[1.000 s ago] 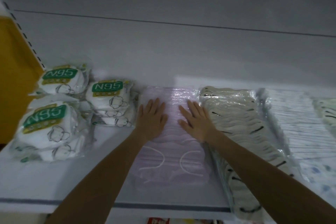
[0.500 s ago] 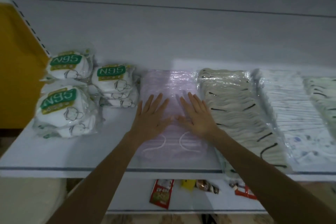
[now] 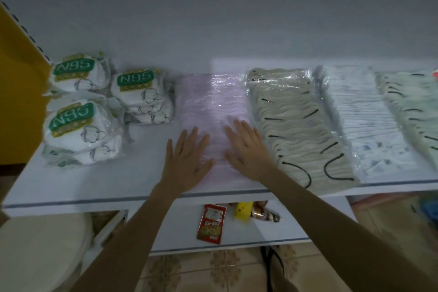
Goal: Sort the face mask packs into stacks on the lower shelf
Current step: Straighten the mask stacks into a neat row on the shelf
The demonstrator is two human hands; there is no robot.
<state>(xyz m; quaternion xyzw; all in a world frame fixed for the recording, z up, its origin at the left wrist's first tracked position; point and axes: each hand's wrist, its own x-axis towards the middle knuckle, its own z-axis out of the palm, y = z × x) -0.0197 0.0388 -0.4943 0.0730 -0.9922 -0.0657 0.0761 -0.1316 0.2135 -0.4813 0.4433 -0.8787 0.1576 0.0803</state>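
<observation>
A pink mask pack (image 3: 211,99) in clear plastic lies flat on the white shelf (image 3: 142,173). My left hand (image 3: 187,161) and my right hand (image 3: 247,149) rest flat on its near end, fingers straight and spread. Left of it stand three stacks of white N95 mask packs (image 3: 75,125), (image 3: 142,97), (image 3: 78,73). To its right lie a cream mask pack with black ear loops (image 3: 296,121), a white patterned pack (image 3: 369,121) and a pale green pack (image 3: 412,106).
A yellow side panel (image 3: 16,92) closes the shelf on the left. Below, a lower shelf (image 3: 184,227) holds a red sachet (image 3: 211,223), a yellow packet (image 3: 243,211) and a brown wrapper (image 3: 263,213). A white round object (image 3: 40,251) sits at bottom left; tiled floor shows beneath.
Both hands have slid back along the pink pack toward the shelf's front edge. The view has pulled back, showing the shelf below.
</observation>
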